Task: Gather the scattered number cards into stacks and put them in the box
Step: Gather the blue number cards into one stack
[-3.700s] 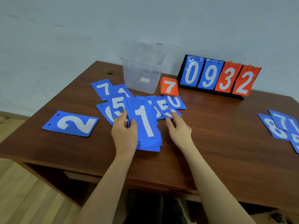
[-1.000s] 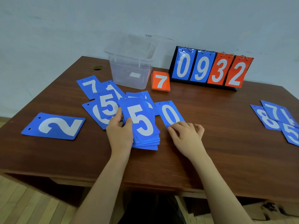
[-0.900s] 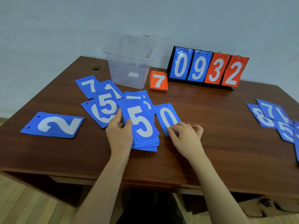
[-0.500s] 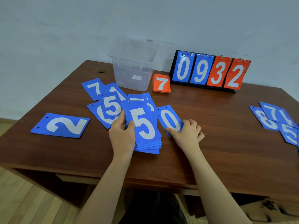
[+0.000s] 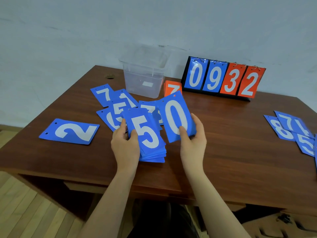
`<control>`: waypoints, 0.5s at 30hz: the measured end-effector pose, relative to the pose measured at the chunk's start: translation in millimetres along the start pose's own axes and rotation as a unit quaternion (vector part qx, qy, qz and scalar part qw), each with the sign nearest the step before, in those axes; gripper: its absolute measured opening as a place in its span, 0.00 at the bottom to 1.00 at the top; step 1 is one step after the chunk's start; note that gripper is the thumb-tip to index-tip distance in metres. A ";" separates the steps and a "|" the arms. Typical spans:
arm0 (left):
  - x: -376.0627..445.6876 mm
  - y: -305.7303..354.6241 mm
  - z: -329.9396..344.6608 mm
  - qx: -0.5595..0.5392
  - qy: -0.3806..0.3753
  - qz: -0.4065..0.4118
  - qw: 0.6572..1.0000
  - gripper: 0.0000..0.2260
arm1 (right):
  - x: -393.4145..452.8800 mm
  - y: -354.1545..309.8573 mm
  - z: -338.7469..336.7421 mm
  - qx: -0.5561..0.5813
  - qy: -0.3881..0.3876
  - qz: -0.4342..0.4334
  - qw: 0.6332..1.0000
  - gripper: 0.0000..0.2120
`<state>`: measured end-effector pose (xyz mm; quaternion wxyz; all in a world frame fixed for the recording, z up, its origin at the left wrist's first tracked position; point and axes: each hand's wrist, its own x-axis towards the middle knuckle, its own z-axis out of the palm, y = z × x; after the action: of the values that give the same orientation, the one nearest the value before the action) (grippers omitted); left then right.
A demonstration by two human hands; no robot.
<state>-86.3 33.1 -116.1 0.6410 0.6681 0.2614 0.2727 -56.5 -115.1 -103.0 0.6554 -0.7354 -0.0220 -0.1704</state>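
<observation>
My left hand [image 5: 124, 145] grips a thick stack of blue number cards [image 5: 148, 143] with a 5 on top, resting on the table near me. My right hand [image 5: 193, 140] pinches a blue 0 card [image 5: 176, 117] by its lower edge and holds it tilted up above the table, just right of the stack. Several loose blue cards [image 5: 111, 98] lie fanned behind the stack. A blue 2 card [image 5: 70, 131] lies alone at the left. More blue cards [image 5: 291, 127] sit at the right edge. The clear plastic box [image 5: 144, 78] stands at the back.
An orange 7 stack [image 5: 171, 88] lies beside the box, partly hidden by the raised 0 card. A black flip scoreboard [image 5: 223, 79] reading 0932 stands at the back right. The wooden table [image 5: 231, 152] has a cable hole [image 5: 109, 77] at its back left.
My right hand slid the 0 card toward me, pinched it and lifted it off the table. My left hand kept its hold on the stack, now topped by a 5 instead of a 1.
</observation>
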 end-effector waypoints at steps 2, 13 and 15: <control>-0.6 0.9 -1.7 -0.015 0.000 -0.003 1.000 0.21 | -5.6 1.1 14.7 -0.013 -0.032 0.004 0.999 0.20; 13.4 -7.2 -17.6 -0.017 0.033 -0.018 0.999 0.21 | -5.7 6.8 66.3 -0.174 -0.159 0.000 0.972 0.19; 17.2 -8.8 -19.0 -0.012 0.031 -0.017 0.999 0.22 | -2.9 10.5 73.5 -0.187 -0.177 0.001 0.966 0.19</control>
<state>-87.3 59.0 -123.9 0.6451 0.6473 0.2889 0.2852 -40.2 -44.7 -120.0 0.4921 -0.8634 -0.1048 -0.0376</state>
